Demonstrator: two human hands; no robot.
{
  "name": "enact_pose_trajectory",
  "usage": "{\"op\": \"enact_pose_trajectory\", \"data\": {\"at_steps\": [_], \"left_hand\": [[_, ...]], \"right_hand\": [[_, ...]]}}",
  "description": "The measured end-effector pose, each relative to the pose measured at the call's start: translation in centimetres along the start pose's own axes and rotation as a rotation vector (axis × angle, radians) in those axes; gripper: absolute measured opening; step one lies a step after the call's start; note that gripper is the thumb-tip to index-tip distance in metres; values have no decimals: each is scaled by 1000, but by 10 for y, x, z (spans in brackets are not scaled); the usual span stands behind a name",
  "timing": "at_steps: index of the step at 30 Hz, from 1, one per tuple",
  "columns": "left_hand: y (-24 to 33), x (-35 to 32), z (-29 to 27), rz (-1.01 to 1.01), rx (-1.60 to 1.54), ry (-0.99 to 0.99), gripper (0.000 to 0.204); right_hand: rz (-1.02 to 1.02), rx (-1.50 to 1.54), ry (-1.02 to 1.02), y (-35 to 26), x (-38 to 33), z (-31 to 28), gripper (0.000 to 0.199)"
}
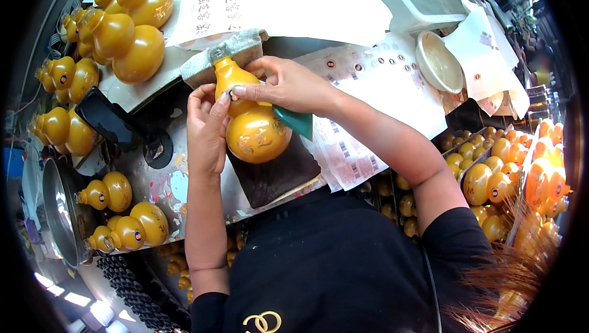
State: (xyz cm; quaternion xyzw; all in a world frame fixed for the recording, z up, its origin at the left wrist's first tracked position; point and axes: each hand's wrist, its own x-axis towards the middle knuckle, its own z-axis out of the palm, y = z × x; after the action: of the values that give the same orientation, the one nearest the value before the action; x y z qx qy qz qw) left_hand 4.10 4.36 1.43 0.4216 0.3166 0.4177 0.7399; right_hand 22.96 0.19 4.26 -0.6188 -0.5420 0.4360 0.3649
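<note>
A yellow gourd-shaped bottle (259,140) with a clear glass neck lies tilted in front of me, its wide end toward me. My left hand (207,127) is closed on its left side, thumb near the waist. My right hand (291,84) grips the upper bulb from the right, and its thumb presses at a small round dark sticker (233,95). From beneath the right hand sticks out a flat green piece (296,122), perhaps a scraper; how it is held is hidden. Behind the bottle's neck lies a folded grey cloth (199,70), and under its wide end a black pad (270,179).
Several finished-looking gourd bottles (140,54) stand to the left, beside a phone on a stand (104,118) and a metal pan (58,210). Sticker sheets (356,149) and a pale bowl (438,63) lie right. Crates of bottles (485,179) stand farther right.
</note>
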Motion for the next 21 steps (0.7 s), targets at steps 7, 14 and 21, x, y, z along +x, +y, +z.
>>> {"op": "enact_pose_trajectory", "data": {"at_steps": [7,14,21], "left_hand": [[-1,-3,4,27,77,26,39],[-5,0,1,22,54,20,42],[-8,3,3,38,93,24,43]], "right_hand": [[47,184,-99,7,5,-1,71],[24,249,-134,10,9,-3,67],[-8,194,-95,15,13,2,62]]}}
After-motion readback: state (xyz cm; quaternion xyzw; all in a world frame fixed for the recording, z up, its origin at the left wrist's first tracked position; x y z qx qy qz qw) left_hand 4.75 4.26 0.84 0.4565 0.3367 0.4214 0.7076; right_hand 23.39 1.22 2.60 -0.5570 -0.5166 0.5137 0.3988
